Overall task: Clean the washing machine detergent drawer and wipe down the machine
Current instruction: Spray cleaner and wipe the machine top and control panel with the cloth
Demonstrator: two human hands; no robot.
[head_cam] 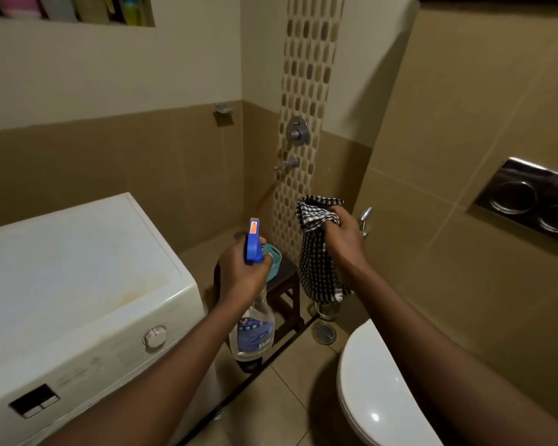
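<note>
**While bottle and cloth are held up, the washer stands at the left**

Where the head view looks down into a tiled bathroom, a white washing machine (pixel 78 268) is seen at the left, its flat top stained yellowish near the front edge. A round dial (pixel 154 338) is set on its front panel, and a dark rectangular recess (pixel 34 403) is seen lower on the same panel. Whether that recess belongs to the detergent drawer cannot be told.

A spray bottle (pixel 255 326) is gripped at the neck by the left hand (pixel 242 272), the fingers being curled below the blue trigger head. The clear body of the bottle is hung below the hand, just beside the machine's right corner and apart from it.

A black-and-white checked cloth (pixel 316 272) is clutched at its top by the right hand (pixel 342 236), with the rest left hanging in the air. The two hands are held near each other and do not touch.

Behind the left hand, a teal container (pixel 274 259) is set on a dark wooden stool (pixel 284 284). A round floor drain (pixel 325 332) is seen beyond it, and a white toilet (pixel 377 391) is placed at the lower right. A chrome flush plate (pixel 529 201) is mounted on the right wall, and a shower mixer (pixel 298 130) with a spout (pixel 287 164) is fixed to the mosaic strip in the corner.
</note>
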